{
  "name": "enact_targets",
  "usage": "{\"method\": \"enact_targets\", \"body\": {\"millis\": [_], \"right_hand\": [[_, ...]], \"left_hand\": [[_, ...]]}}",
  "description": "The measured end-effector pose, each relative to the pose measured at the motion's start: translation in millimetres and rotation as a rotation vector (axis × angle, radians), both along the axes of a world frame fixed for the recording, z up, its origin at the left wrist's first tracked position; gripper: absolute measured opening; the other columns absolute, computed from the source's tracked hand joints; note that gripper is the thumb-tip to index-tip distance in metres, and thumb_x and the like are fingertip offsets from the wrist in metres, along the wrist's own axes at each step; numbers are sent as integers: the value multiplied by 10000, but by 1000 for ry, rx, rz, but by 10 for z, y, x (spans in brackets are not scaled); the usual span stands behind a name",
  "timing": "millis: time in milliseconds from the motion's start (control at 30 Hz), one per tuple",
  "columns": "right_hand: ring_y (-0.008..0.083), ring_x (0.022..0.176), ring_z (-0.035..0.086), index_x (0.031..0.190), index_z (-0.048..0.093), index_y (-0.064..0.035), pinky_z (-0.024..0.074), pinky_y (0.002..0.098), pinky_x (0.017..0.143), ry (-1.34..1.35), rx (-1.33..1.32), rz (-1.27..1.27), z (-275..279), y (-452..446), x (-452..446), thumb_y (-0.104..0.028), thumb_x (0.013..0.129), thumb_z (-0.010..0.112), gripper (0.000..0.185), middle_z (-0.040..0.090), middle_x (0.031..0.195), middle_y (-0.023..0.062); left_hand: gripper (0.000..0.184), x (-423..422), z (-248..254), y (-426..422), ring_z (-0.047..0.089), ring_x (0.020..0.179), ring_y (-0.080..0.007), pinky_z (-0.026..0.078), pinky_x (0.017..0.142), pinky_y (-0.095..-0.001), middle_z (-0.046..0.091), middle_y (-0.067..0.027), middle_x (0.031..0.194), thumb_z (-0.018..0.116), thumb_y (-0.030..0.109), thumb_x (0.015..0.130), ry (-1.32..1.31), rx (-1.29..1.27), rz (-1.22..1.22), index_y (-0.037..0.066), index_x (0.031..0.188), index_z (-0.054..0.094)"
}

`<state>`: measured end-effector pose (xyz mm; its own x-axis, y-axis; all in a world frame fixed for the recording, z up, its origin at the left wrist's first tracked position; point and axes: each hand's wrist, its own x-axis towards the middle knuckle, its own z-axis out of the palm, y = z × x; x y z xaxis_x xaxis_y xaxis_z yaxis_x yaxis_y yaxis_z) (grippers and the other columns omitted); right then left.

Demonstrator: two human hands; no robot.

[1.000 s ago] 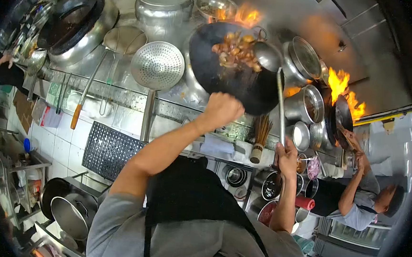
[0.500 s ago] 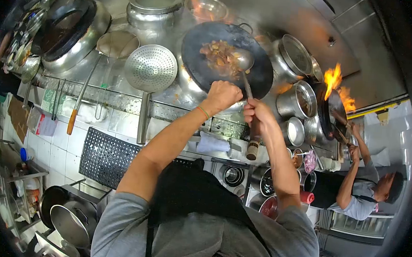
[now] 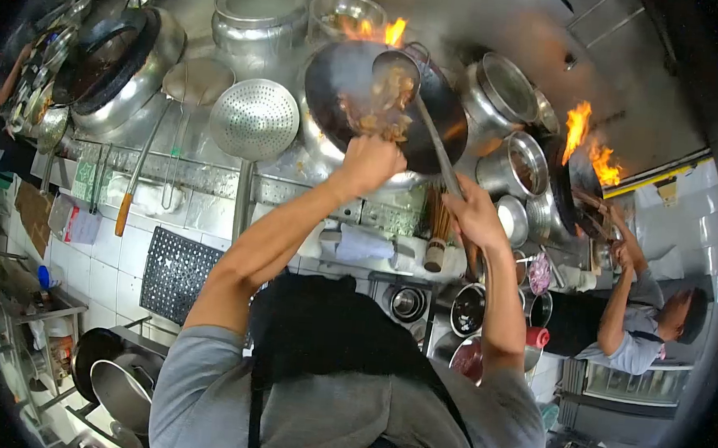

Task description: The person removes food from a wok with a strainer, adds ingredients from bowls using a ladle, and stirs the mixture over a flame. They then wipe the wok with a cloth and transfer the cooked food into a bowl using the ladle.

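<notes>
A matte black cloth apron (image 3: 311, 320) covers the lap of the wearer's grey shirt. Beyond it, on the steel bench (image 3: 286, 192), lie a crumpled pale cloth (image 3: 364, 245) and a bundled brush of thin brown sticks (image 3: 435, 248).

Of the two hands, the right hand (image 3: 476, 214) curls its fingers around the long handle of a round-bowled metal ladle (image 3: 438, 138), whose brown end juts out below the palm. The left hand (image 3: 371, 165) is closed in a tight fist on the near edge of a broad, dark, curved metal wok (image 3: 448, 122); its exact grip is hidden beneath the knuckles.

The wok sits over the burner at the middle of the bench. Glossy brown and orange chunks of food (image 3: 392, 114) cluster over its hollow, overlapping the ladle's bowl, blurred by steam. To the left lies a shallow silver strainer (image 3: 255, 118), its disc dotted with round holes.

Farther back stand a bulging, brushed-metal pot (image 3: 258, 30) and a shiny steel bowl (image 3: 347, 11), with orange flames (image 3: 396, 32) at the wok's far rim.
</notes>
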<state>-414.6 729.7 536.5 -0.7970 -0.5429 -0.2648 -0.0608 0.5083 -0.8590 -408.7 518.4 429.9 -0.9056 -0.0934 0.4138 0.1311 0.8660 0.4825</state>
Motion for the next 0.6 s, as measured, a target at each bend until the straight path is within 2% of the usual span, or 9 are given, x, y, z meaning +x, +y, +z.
{"method": "enact_targets", "body": {"millis": [167, 233, 300, 333, 367, 433, 467, 567, 600], "right_hand": [[154, 521, 576, 1300, 462, 50, 467, 311, 523, 749, 219, -18, -668, 379, -468, -132, 870, 546, 475, 623, 780, 156], [190, 527, 594, 1233, 501, 52, 472, 338, 504, 721, 264, -84, -635, 168, -426, -147, 872, 544, 414, 622, 747, 166], [187, 488, 561, 1127, 539, 40, 462, 356, 460, 236, 175, -207, -719, 37, -455, -130, 882, 532, 298, 587, 663, 118], [142, 429, 480, 1001, 549, -6, 420, 339, 400, -106, -72, -303, -611, -76, -275, -133, 903, 519, 163, 498, 578, 34], [142, 429, 480, 1001, 549, -6, 420, 339, 400, -111, -74, -307, -540, -125, -222, -133, 903, 519, 163, 498, 578, 34], [99, 406, 400, 934, 537, -43, 383, 306, 373, -666, -386, -469, -510, -135, -103, -155, 928, 501, 118, 395, 532, -29], [78, 411, 386, 947, 506, -43, 345, 257, 347, -1051, -599, -378, -510, -25, -218, -160, 948, 475, 121, 400, 574, -30], [50, 420, 394, 1084, 465, -19, 304, 184, 324, -1540, -1051, -507, -474, -12, -446, -96, 966, 419, 149, 451, 683, -8], [55, 424, 412, 1078, 489, -16, 325, 205, 319, -1458, -988, -488, -507, -9, -422, -104, 961, 428, 159, 445, 653, 0]], "left_hand": [[281, 217, 85, 84, 609, 521, -348, 502, 535, -448, 595, -149, 547, 580, 268, 775, 50, 39, -69, 100, 563, 657], [285, 106, 38, 102, 605, 514, -346, 499, 520, -444, 600, -145, 554, 578, 264, 778, 99, 22, -12, 100, 558, 656], [276, 92, 24, 124, 605, 515, -346, 503, 519, -439, 611, -138, 571, 584, 264, 770, 41, -6, 10, 102, 560, 659], [264, 182, 40, 145, 609, 524, -345, 506, 523, -442, 620, -138, 588, 595, 275, 762, 60, -25, -31, 103, 574, 665], [258, 249, 49, 167, 614, 528, -339, 502, 518, -438, 624, -137, 595, 604, 274, 758, 103, 18, -50, 98, 580, 665], [251, 239, 19, 184, 616, 528, -333, 498, 518, -435, 627, -137, 600, 610, 271, 761, 142, 35, -79, 94, 593, 667], [250, 165, -7, 171, 615, 528, -332, 496, 520, -433, 627, -134, 598, 611, 272, 764, 182, 23, -61, 96, 596, 668], [252, 21, -105, 170, 619, 534, -330, 498, 535, -441, 622, -127, 587, 607, 280, 778, 68, 40, -29, 100, 615, 675], [254, 76, -113, 186, 620, 531, -329, 499, 534, -448, 618, -128, 581, 605, 276, 780, 99, -18, -5, 104, 606, 674]]}}
